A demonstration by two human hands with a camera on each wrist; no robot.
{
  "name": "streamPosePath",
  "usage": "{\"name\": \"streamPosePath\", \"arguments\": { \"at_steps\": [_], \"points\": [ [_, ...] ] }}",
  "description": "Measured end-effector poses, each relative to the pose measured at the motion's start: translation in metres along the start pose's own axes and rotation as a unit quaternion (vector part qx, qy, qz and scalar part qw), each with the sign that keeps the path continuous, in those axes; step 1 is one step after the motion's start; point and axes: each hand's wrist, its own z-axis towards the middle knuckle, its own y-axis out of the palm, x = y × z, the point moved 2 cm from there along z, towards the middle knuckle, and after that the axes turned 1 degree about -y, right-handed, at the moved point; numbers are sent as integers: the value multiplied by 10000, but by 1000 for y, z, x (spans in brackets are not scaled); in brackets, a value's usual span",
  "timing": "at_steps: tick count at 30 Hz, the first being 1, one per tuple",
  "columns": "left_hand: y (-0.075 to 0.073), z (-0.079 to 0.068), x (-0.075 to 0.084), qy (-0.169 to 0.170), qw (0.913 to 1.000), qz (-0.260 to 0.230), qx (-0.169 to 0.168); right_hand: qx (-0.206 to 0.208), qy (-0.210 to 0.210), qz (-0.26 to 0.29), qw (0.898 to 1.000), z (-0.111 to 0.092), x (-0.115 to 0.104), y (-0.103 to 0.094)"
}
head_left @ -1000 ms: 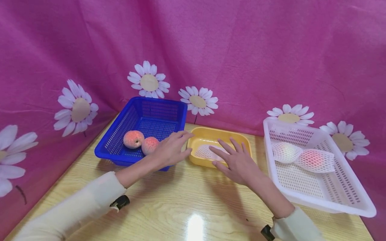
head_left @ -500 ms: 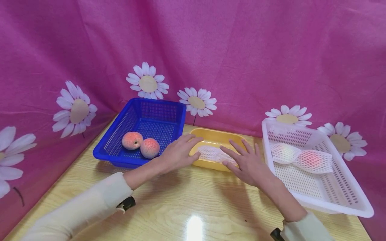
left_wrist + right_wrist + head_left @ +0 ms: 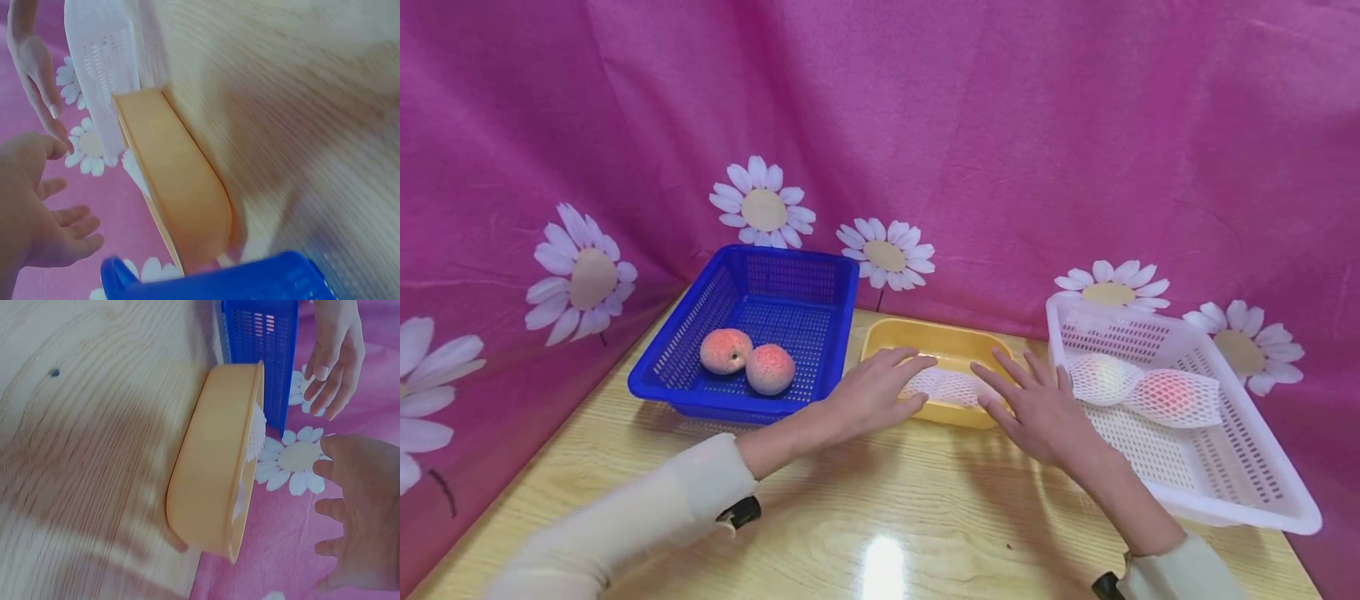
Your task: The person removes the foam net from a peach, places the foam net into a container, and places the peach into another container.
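The left hand reaches toward two o'clock with fingers loosely extended and holds nothing; the blue basket with two peaches lies at its ten o'clock. Inside the yellow tray, white netting lies at three o'clock from it and near ten o'clock from the right hand, which points toward half past ten, fingers spread, gripping nothing. Compared with one second ago, both hands sit further toward three o'clock, and the right-hand peach, then partly covered, shows whole.
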Motion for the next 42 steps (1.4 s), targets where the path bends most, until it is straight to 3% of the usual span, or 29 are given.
{"name": "streamPosePath", "arguments": {
  "at_steps": [6,24,31,42],
  "points": [
    [10,6,15,295,9995,50,-33,-58,176,-1,9998,-6,13,-3],
    [29,20,37,525,9984,151,-165,-108,404,-282,9987,-18,42,-10],
    [33,29,47,694,9964,319,-371,-134,531,-293,9981,-23,54,-13],
    [42,43,69,1148,9907,607,-406,-216,753,-501,9957,-33,73,-16]
  ]
}}
